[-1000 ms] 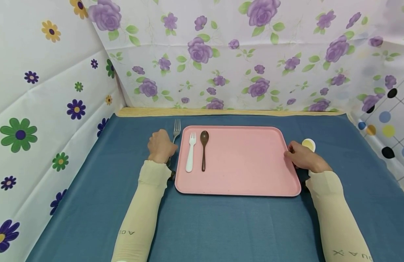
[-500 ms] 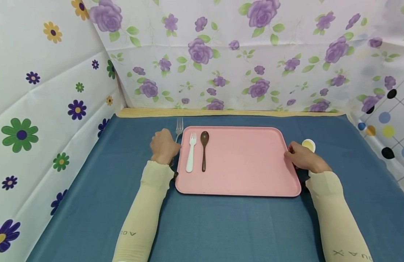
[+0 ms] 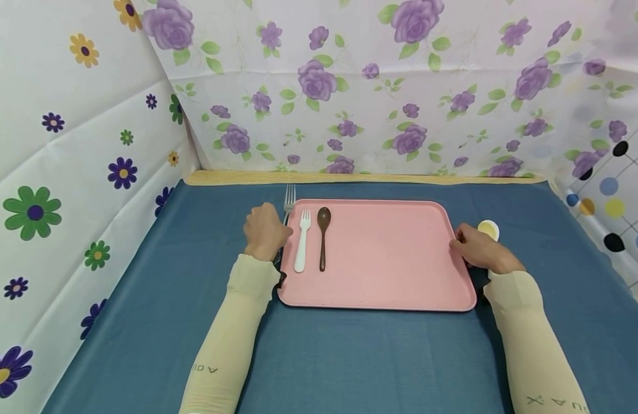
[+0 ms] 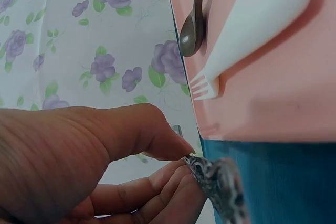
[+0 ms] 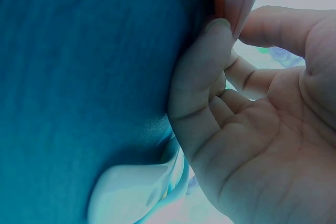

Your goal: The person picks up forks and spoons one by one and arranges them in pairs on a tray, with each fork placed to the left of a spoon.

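Observation:
My left hand (image 3: 264,233) pinches a silver fork (image 3: 290,198) beside the left edge of the pink tray (image 3: 391,253). The fork's tines point away from me; its ornate dark-patterned handle (image 4: 218,184) shows between thumb and fingers in the left wrist view. On the tray's left side lie a white fork (image 3: 300,244) and a dark brown spoon (image 3: 323,236), side by side. At the tray's right edge, my right hand (image 3: 481,247) grips the rim, with thumb and fingers on either side of it in the right wrist view.
Just past my right hand lies a white spoon-like piece with a yellow inside (image 3: 488,229), partly hidden by the hand. Blue cloth (image 3: 371,356) covers the table. A flowered sheet (image 3: 371,115) stands along the back, behind a pale yellow strip (image 3: 371,177).
My left hand has moved slightly right with the silver fork, bringing it up against the tray's left edge in the head view. The right hand keeps its grip on the tray.

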`<action>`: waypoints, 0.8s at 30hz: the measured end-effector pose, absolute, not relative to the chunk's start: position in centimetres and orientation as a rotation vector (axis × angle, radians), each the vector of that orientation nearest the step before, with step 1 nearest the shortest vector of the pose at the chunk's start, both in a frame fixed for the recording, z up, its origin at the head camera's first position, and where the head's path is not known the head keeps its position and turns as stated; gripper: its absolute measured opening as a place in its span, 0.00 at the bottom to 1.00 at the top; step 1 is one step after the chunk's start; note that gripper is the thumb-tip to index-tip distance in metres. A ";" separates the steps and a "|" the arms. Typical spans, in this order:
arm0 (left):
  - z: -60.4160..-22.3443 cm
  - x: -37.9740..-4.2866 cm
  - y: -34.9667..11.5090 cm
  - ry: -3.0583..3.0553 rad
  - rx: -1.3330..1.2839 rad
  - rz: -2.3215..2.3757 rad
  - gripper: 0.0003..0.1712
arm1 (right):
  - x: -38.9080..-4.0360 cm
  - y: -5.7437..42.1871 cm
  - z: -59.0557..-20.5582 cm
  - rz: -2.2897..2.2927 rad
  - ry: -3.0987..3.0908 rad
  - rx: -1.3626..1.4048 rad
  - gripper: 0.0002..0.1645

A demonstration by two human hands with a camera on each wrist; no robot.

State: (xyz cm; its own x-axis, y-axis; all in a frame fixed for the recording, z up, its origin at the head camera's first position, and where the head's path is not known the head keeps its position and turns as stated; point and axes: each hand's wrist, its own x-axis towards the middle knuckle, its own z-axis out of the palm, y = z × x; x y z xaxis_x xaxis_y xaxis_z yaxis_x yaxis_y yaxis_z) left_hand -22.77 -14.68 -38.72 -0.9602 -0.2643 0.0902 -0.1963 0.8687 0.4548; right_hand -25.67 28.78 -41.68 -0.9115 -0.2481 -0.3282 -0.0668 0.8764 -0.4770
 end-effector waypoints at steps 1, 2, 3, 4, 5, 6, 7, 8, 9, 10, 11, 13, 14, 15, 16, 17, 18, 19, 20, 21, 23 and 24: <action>-38.7 -22.8 -14.6 -2.886 0.354 -0.685 0.17 | -25.7 28.8 -41.7 -0.658 2.662 -0.230 0.16; -38.7 -22.7 -14.5 -2.881 0.348 -0.693 0.17 | -25.7 28.9 -41.7 -0.657 2.660 -0.227 0.16; -38.7 -22.7 -14.4 -2.879 0.344 -0.697 0.17 | -25.7 28.9 -41.7 -0.657 2.659 -0.224 0.16; -38.6 -22.7 -14.4 -2.876 0.344 -0.696 0.17 | -25.7 28.9 -41.7 -0.658 2.659 -0.222 0.16; -38.6 -22.7 -14.3 -2.874 0.344 -0.695 0.17 | -25.6 28.9 -41.7 -0.660 2.658 -0.220 0.16; -38.6 -22.7 -14.2 -2.871 0.344 -0.699 0.17 | -25.6 28.9 -41.7 -0.662 2.656 -0.217 0.16; -38.5 -22.6 -14.2 -2.872 0.344 -0.703 0.17 | -25.6 28.9 -41.6 -0.664 2.655 -0.216 0.16; -38.5 -22.6 -14.1 -2.873 0.347 -0.702 0.18 | -25.6 28.9 -41.6 -0.665 2.654 -0.216 0.16; -38.5 -22.6 -14.0 -2.873 0.347 -0.703 0.18 | -25.6 28.9 -41.6 -0.664 2.654 -0.215 0.16; -38.4 -22.6 -13.9 -2.874 0.345 -0.705 0.18 | -25.6 28.9 -41.6 -0.664 2.653 -0.214 0.16; -38.4 -22.6 -13.8 -2.874 0.341 -0.710 0.18 | -25.6 28.9 -41.6 -0.665 2.652 -0.212 0.16; -38.4 -22.5 -13.7 -2.878 0.326 -0.707 0.19 | -25.6 28.8 -41.6 -0.667 2.648 -0.211 0.16; -38.4 -22.5 -13.7 -2.877 0.319 -0.704 0.20 | -25.6 28.8 -41.7 -0.670 2.646 -0.211 0.16; -38.5 -22.5 -13.6 -2.878 0.308 -0.707 0.21 | -25.6 28.8 -41.7 -0.670 2.645 -0.211 0.16; -38.5 -22.5 -13.6 -2.880 0.299 -0.706 0.22 | -25.6 28.9 -41.7 -0.672 2.644 -0.213 0.16; -38.6 -22.5 -13.6 -2.881 0.293 -0.698 0.23 | -25.6 28.9 -41.8 -0.676 2.642 -0.214 0.16; -38.6 -22.6 -13.6 -2.882 0.285 -0.692 0.24 | -25.6 28.9 -41.8 -0.678 2.640 -0.214 0.16; -38.6 -22.6 -13.6 -2.880 0.280 -0.687 0.25 | -25.6 28.9 -41.9 -0.681 2.638 -0.216 0.16; -38.6 -22.6 -13.6 -2.877 0.273 -0.687 0.25 | -25.7 28.9 -41.9 -0.682 2.636 -0.216 0.16; -38.6 -22.6 -13.6 -2.875 0.265 -0.687 0.25 | -25.7 28.9 -41.9 -0.682 2.637 -0.217 0.16; -38.6 -22.6 -13.6 -2.868 0.251 -0.679 0.25 | -25.7 28.9 -41.9 -0.681 2.640 -0.220 0.16; -38.5 -22.6 -13.5 -2.866 0.244 -0.682 0.24 | -25.7 28.9 -41.9 -0.680 2.643 -0.223 0.16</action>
State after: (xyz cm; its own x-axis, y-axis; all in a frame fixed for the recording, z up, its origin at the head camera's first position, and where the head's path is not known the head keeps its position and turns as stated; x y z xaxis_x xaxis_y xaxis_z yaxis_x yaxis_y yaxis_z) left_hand -22.61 -13.55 -38.54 -0.9693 -0.2012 0.1412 -0.1160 0.8809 0.4589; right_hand -25.72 28.88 -41.86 -0.9068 -0.2487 -0.3404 -0.0536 0.8689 -0.4920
